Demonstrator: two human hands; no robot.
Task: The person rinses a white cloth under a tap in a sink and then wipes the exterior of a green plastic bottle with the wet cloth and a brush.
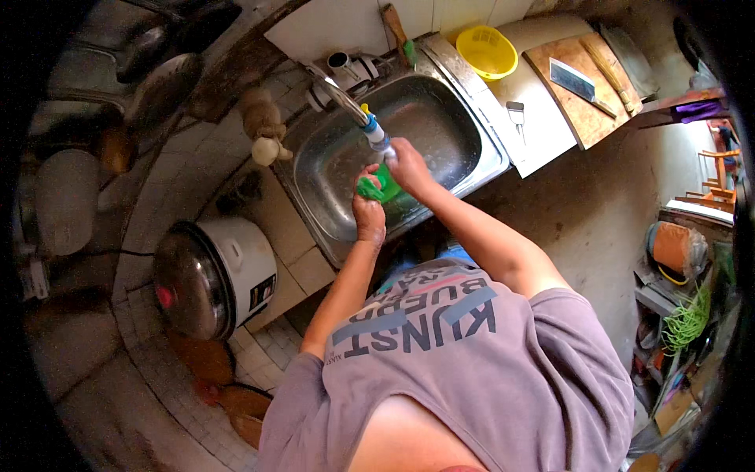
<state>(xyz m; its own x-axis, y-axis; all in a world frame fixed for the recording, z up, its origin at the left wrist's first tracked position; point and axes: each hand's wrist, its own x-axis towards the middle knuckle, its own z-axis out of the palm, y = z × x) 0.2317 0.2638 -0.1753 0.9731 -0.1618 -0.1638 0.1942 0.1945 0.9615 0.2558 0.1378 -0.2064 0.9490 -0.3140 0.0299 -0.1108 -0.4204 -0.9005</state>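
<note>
Over the stainless steel sink (439, 112), my left hand (368, 197) grips a bunched green cloth or scrubber (370, 189). A translucent green thing (389, 184), perhaps a bowl or cup, lies between my hands; the fingers partly hide it. My right hand (408, 168) is at the end of the faucet (345, 100), just below its blue and white nozzle (376, 133), with the thumb and fingers drawn together. Something whitish, maybe water or foam, shows at its fingertips. Whether that hand holds the green thing is unclear.
Right of the sink are a yellow plastic basket (485, 53), a peeler (516, 115) and a wooden cutting board (557, 71) bearing a cleaver (572, 79). A rice cooker (248, 265) stands left on the tiled counter, near a knotted bag (265, 127). A green-handled brush (401, 38) leans behind the sink.
</note>
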